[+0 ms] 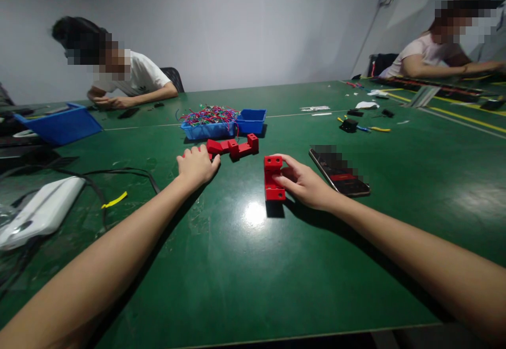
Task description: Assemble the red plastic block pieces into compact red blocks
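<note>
My right hand [306,183] pinches a red plastic block [272,179] between thumb and fingers. This block has a raised part at each end with small holes and a recess in the middle; it is held upright just above the table, over its shadow. Further left, my left hand [196,165] reaches forward with its fingers curled over another red block [211,156], most of which the hand hides. Beside that hand, more red blocks of a similar shape lie on the table, including a notched one [245,147] and a partly covered one [217,146].
Behind the blocks stand a blue bin [209,129] heaped with coloured wires and a smaller blue bin [252,121]. A phone [340,172] lies right of my right hand. At left are a white device [43,212], black cables [93,183] and a blue tray [63,125]. Two people sit across the table.
</note>
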`<state>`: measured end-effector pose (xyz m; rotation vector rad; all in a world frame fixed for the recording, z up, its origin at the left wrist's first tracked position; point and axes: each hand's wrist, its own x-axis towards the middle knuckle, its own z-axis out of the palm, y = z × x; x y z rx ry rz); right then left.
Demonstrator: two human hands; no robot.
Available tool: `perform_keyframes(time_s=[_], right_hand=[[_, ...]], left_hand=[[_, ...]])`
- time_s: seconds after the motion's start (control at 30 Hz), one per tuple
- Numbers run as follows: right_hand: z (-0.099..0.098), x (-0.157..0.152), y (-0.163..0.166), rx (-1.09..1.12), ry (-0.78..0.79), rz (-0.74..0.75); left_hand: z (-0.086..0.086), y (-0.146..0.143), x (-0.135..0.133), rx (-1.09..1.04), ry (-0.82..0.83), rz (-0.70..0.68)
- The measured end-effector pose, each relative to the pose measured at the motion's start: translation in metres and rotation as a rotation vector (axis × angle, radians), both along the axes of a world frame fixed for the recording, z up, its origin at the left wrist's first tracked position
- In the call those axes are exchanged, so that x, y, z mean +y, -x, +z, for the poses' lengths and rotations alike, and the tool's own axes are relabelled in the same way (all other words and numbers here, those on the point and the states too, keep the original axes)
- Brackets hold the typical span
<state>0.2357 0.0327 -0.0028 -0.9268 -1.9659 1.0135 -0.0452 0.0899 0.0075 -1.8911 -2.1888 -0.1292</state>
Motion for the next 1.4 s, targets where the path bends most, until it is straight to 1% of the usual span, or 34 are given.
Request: perform_keyframes(time_s=[0.23, 0.37, 0.43, 0.53, 0.6, 0.63, 0.67, 0.7, 0.73, 0.83, 1.03, 1.17, 1.27, 1.33, 1.4], right_hand=[[-0.002, 0.001, 0.001, -0.011, 0.009, 0.002], [0.0, -0.001, 0.003, -0.013, 0.006, -0.007], [0.0, -0.002, 0.004, -0.02, -0.007, -0.021], [0.0, -0.002, 0.005, -0.026, -0.024, -0.032], [0.0, -0.002, 0.004, -0.027, -0.026, -0.021], [0.001, -0.001, 0.003, -0.029, -0.023, -0.01], [0.001, -0.001, 0.003, -0.031, -0.02, 0.0], [0.001, -0.001, 0.002, -0.031, -0.017, 0.008], [0.001, -0.001, 0.002, -0.03, -0.014, 0.014], [0.002, -0.002, 0.001, -0.031, -0.019, 0.023], [0.003, -0.003, 0.0, -0.091, -0.1, -0.034], [0.005, -0.002, -0.001, -0.166, -0.198, -0.144], [0.004, -0.001, -0.001, -0.206, -0.283, -0.206], [0.001, 0.0, -0.001, -0.199, -0.319, -0.186], [-0.002, 0.001, -0.001, -0.19, -0.343, -0.149]], left_hand=[[0.013, -0.019, -0.016, 0.132, 0.073, -0.034], [0.016, -0.034, -0.033, 0.137, 0.066, -0.15], [0.013, -0.042, -0.042, 0.073, 0.05, -0.247], [0.0, -0.053, -0.051, -0.047, 0.011, -0.475], [-0.01, -0.056, -0.053, -0.208, -0.039, -0.707], [-0.015, -0.056, -0.052, -0.326, -0.078, -0.814], [-0.02, -0.056, -0.051, -0.446, -0.116, -0.897], [-0.023, -0.055, -0.05, -0.539, -0.15, -0.935], [-0.025, -0.054, -0.048, -0.578, -0.18, -0.968], [-0.027, -0.051, -0.045, -0.598, -0.233, -1.006], [-0.025, -0.049, -0.042, -0.644, -0.264, -0.991], [-0.023, -0.051, -0.047, -0.669, -0.276, -1.027], [-0.019, -0.051, -0.052, -0.715, -0.218, -1.061], [-0.016, -0.05, -0.054, -0.744, -0.136, -1.128], [-0.012, -0.049, -0.055, -0.71, -0.066, -1.225]])
